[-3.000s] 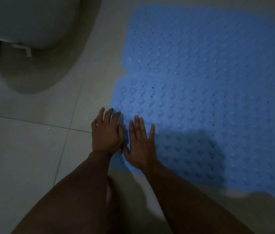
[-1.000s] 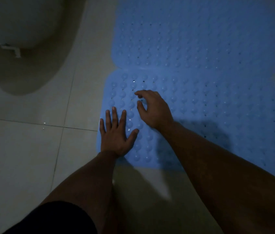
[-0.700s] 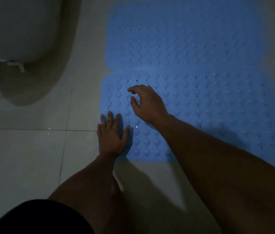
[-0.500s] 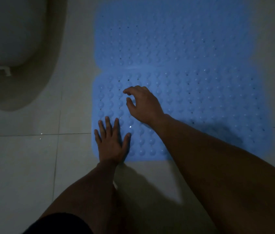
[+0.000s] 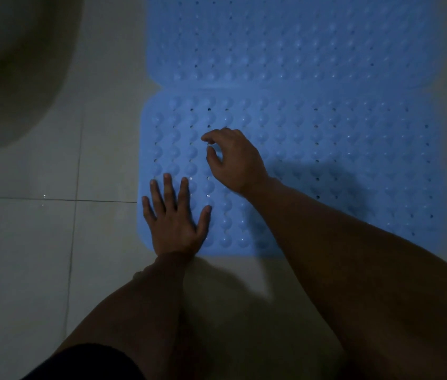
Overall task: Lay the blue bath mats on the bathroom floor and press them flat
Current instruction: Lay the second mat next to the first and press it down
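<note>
A dim home bathroom: pale floor tiles (image 5: 24,270), a toilet base (image 5: 11,64), blue studded bath mats (image 5: 326,133).

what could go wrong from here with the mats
The near mat meets the far mat in a raised-looking seam; it may stay proud and trip someone. The left hand sits flat on the corner, but the right hand is curled, so that patch may not grip the tiled floor.

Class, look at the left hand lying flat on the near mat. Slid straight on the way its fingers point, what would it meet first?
The left hand points away from the person along the near mat. It would probably cross only bumps until the seam with the far mat; the right hand sits just right of that line.
</note>
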Tool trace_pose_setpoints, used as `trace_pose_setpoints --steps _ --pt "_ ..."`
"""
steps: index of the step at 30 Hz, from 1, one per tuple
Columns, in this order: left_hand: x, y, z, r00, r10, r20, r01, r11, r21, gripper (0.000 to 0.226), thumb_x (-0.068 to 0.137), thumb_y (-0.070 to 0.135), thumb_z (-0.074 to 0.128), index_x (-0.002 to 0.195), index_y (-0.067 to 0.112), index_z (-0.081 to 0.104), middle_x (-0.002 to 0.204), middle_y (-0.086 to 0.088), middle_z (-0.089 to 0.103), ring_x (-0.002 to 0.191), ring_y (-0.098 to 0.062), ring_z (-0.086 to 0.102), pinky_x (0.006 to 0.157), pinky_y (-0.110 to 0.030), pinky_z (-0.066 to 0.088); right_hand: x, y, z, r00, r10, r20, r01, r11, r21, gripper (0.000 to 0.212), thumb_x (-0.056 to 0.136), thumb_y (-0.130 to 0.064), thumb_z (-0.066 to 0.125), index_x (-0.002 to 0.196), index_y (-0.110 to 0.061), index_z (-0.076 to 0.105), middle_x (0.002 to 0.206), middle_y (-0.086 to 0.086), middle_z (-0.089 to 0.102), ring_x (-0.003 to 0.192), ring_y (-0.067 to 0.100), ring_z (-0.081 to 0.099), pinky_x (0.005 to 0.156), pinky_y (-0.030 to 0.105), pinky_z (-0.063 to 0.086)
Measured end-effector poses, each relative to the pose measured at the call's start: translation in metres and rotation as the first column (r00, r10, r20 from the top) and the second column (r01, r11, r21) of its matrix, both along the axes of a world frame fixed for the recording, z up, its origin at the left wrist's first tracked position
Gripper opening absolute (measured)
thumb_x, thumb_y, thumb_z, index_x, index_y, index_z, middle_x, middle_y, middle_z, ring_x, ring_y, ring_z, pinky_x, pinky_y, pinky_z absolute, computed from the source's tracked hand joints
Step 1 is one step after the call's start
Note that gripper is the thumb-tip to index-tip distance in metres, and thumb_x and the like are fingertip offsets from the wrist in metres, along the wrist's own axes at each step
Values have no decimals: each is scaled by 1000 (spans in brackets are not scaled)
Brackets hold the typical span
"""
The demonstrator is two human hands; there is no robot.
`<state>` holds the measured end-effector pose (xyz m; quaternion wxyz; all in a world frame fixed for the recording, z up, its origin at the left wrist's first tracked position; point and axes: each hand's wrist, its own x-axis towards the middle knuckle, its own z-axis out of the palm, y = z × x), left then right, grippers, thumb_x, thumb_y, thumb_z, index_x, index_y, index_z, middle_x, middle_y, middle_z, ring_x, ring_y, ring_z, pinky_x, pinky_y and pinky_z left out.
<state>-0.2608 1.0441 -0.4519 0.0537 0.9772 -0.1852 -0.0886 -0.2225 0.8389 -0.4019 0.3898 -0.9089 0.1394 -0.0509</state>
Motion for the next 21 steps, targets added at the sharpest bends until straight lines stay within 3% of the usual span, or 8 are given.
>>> trace_pose_setpoints --steps 6,10,11,13,15,18,21 --pt "0 1 1 1000 3 -17 -3 1000 -7 83 96 72 38 164 29 16 174 -5 0 160 -31 -9 126 -61 6 -10 -1 5 1000 16 -2 -16 999 -28 29 93 -27 54 118 -20 67 109 -2 69 107 23 60 89 46 53" --pt "6 0 14 978 -15 -209 3 998 -56 87 95 77 38 164 37 2 173 1 -15 156 -25 -26 125 -53 -13 -22 -3 21 998 41 -54 -45 996 -82 30 95 -28 55 122 -21 65 117 1 68 113 26 59 93 44 49" --pt "11 1 19 968 -21 -251 3 997 -72 83 96 75 37 163 37 6 173 0 -12 157 -26 -23 124 -52 -13 -26 0 23 995 54 -88 -63 993 -98 31 95 -29 55 124 -21 64 119 2 67 115 26 58 95 44 48" --pt "25 4 30 981 1 -194 -24 993 -117 64 99 62 34 153 30 41 168 -11 24 157 -35 13 122 -56 14 -39 12 23 988 74 -138 -92 987 -131 33 96 -30 53 126 -20 63 123 4 65 117 29 57 96 46 47" --pt "40 4 43 995 86 -45 -92 982 -162 54 95 49 34 125 19 66 138 -13 59 138 -39 45 105 -55 36 -55 31 15 986 76 -148 -108 968 -227 39 97 -32 49 131 -17 61 128 9 63 123 31 55 97 50 48" --pt "49 4 49 994 97 41 -89 981 -172 38 92 35 47 118 17 68 125 -11 64 133 -40 48 99 -55 40 -82 66 -6 966 38 -255 -127 931 -343 60 101 -44 38 152 -13 39 159 15 37 152 34 26 117 60 29" --pt "50 4 45 996 45 72 -33 988 -151 32 94 25 55 123 17 65 132 -11 61 140 -40 42 102 -58 39 -103 84 -26 941 29 -337 -179 889 -422 78 101 -59 28 161 -11 14 169 19 6 157 35 1 119 68 8"
